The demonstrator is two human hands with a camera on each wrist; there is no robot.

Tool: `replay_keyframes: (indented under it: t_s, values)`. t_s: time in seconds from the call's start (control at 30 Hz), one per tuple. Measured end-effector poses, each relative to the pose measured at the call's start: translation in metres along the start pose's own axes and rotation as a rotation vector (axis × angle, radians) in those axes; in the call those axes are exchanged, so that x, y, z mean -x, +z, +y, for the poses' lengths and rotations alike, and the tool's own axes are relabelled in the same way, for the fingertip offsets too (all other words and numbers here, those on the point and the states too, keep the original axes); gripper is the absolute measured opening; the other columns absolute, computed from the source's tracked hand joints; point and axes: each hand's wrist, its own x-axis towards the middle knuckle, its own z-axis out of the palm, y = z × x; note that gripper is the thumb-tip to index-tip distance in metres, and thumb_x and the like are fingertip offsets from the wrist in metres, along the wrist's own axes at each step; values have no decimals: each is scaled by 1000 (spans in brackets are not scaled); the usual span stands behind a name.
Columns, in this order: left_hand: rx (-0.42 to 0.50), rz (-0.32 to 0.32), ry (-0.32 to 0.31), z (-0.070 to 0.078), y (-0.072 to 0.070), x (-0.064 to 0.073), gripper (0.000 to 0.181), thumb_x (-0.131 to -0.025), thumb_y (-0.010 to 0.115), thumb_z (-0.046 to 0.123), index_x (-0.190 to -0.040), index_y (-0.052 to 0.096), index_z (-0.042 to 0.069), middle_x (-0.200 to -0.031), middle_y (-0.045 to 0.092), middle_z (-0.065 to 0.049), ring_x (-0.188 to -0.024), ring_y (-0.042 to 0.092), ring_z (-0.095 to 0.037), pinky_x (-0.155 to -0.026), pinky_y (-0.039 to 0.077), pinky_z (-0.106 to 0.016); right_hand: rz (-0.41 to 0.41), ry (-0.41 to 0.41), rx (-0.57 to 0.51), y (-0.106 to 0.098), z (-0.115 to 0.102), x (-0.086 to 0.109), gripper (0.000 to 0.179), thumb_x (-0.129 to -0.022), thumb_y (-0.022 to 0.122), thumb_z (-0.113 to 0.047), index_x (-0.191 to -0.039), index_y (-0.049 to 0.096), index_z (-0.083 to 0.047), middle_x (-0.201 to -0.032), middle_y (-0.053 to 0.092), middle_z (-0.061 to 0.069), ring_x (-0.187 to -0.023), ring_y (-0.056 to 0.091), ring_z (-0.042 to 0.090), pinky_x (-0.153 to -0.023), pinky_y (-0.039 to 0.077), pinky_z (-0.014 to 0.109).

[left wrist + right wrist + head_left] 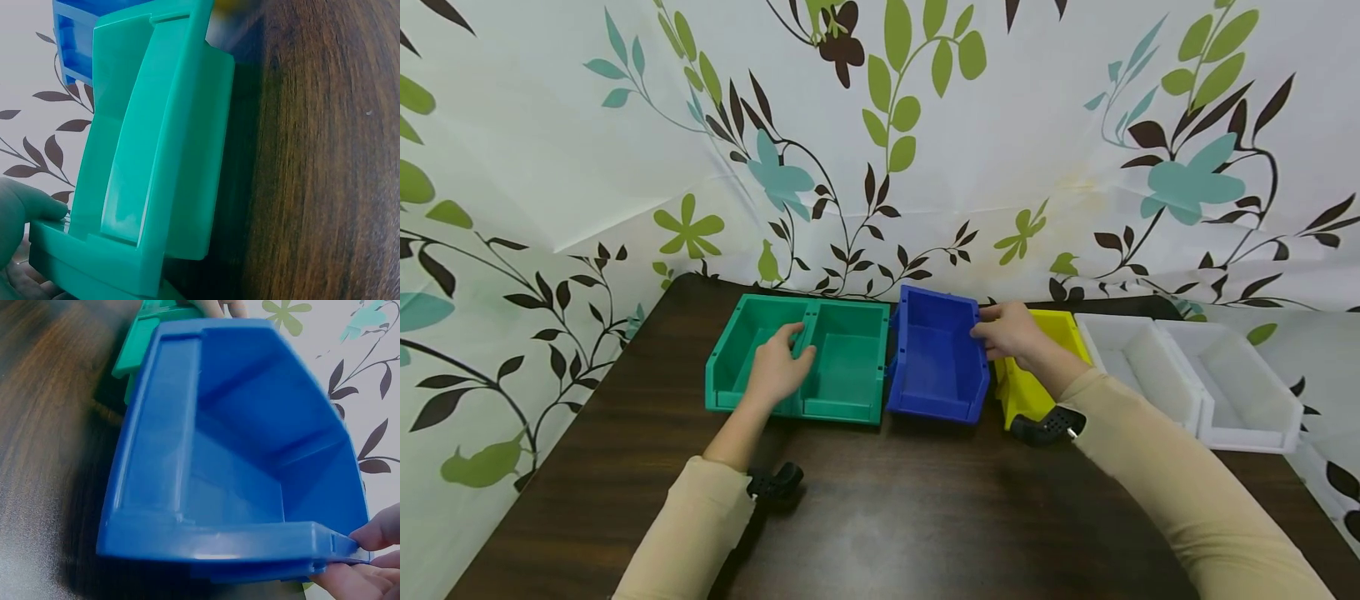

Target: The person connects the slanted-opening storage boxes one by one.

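Note:
Two green bins stand side by side, the left green bin (733,358) and the right green bin (846,362). My left hand (777,367) grips the wall between them, thumb on the right bin's side and fingers on the left. Just to their right is a blue bin (936,358), slightly tilted, its front lip toward me. My right hand (1013,333) pinches the blue bin's right rim, thumb on one side of the wall and fingers on the other, as the right wrist view shows.
Beneath my right forearm stands a yellow bin (1052,329), partly hidden. Beyond it are two white bins, a nearer one (1127,354) and one at the far right (1228,375). The dark wooden table (887,517) ends at a leaf-patterned wall covering (940,200).

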Motion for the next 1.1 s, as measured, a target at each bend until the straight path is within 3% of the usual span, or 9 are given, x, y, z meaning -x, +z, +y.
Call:
replay_keyframes:
  t_s: [0.2,0.47,0.67,1.1]
  values:
    - [4,1,7,0,0,1,51,-94,54,24,-139,43,2,-125,57,-28,-109,59,-39,-78,51,-49,-6,-17,-15,-2,-1,0,55,-92,54,-9,-141,36,9,-122,59,30,-93,68,26,-73,57,34]
    - [3,1,-3,1,0,0,51,-94,54,24,-139,43,3,-124,58,-27,-103,61,-37,-75,51,-47,-12,-32,-10,-5,-4,2,56,-93,52,-11,-144,33,5,-127,57,27,-107,64,35,-76,57,37]
    - [-3,4,5,2,1,0,51,-94,55,24,-139,43,3,-123,59,-27,-98,63,-36,-72,51,-45,-7,-30,-11,-5,-3,3,56,-94,52,-10,-144,32,6,-128,56,28,-108,63,36,-76,57,37]
    - [-2,12,0,1,1,-2,51,-93,55,24,-139,44,3,-126,57,-27,-112,58,-39,-83,50,-51,14,-34,-11,0,-4,5,56,-92,53,-10,-142,35,7,-120,60,29,-82,68,17,-73,57,34]
